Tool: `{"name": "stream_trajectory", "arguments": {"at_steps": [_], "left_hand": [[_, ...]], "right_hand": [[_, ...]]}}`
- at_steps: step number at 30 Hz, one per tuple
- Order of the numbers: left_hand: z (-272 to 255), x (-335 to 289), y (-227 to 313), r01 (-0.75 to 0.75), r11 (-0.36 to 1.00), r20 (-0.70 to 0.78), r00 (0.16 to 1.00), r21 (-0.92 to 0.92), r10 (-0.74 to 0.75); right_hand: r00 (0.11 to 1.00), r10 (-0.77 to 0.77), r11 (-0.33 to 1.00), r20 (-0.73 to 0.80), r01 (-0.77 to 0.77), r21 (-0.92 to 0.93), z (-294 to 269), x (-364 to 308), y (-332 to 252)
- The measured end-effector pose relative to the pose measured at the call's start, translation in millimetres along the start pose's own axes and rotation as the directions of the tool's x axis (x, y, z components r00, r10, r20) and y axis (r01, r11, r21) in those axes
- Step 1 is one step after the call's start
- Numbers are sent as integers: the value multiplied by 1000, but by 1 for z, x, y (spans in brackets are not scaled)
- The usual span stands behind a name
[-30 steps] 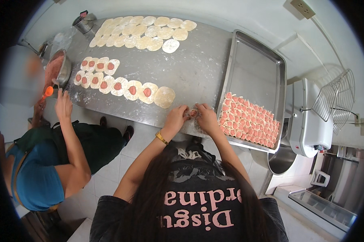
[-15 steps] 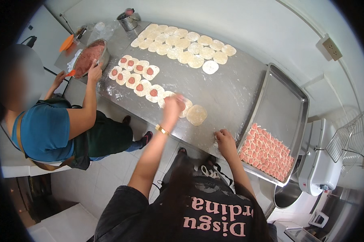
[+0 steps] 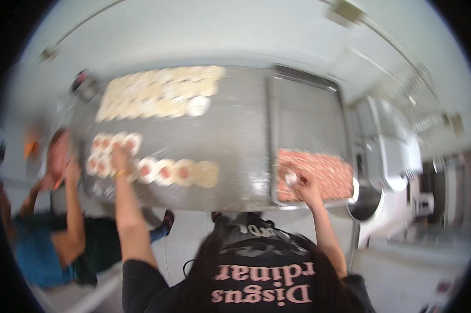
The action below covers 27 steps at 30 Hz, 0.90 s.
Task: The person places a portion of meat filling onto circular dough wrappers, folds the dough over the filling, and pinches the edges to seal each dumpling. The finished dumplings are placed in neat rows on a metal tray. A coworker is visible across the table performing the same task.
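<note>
My left hand (image 3: 121, 155), smeared by motion, is over the left part of a row of round dough wrappers (image 3: 207, 173). Its fingers point down at them, too blurred to read. Most of these wrappers carry a dab of pink meat filling (image 3: 165, 173); the one at the right end is bare. My right hand (image 3: 309, 189) is above the metal tray (image 3: 309, 112), its fingers closed round a small whitish dumpling (image 3: 292, 179). Below it, packed rows of pink-topped dumplings (image 3: 327, 172) cover the tray's near part.
Bare wrappers (image 3: 157, 94) lie in rows at the back of the steel table (image 3: 240, 130). At the left a co-worker's hands (image 3: 71, 172) are by a bowl of pink meat (image 3: 57, 154). A metal can (image 3: 85, 86) stands back left; a white machine (image 3: 387, 146) is right of the tray.
My view has turned right. My left hand has moved left along the filled wrappers. My right hand has gone from the table's front edge to above the tray, where a dumpling shows in it.
</note>
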State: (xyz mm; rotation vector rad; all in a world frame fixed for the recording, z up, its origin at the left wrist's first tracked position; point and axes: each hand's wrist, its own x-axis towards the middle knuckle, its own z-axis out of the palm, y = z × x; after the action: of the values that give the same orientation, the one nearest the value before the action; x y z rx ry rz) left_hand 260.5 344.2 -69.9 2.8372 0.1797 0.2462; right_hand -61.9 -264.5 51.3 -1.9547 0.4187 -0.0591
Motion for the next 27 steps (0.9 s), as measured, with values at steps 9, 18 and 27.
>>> {"name": "stream_trajectory", "arguments": {"at_steps": [9,18,27], "left_hand": [[0,10,-20,374,-142,396,896,-917,-200],[-64,-67,92,386,-339,381,921,-858,82],[-73,-124,174,497,-348,477,866,-795,148]], "right_hand": [[894,1,931,-449,-164,-325,-204,63,39],[992,-34,819,-120,-41,-573,-231,115,115],[997,-71,759,38,78,-646,-231,117,131]]}}
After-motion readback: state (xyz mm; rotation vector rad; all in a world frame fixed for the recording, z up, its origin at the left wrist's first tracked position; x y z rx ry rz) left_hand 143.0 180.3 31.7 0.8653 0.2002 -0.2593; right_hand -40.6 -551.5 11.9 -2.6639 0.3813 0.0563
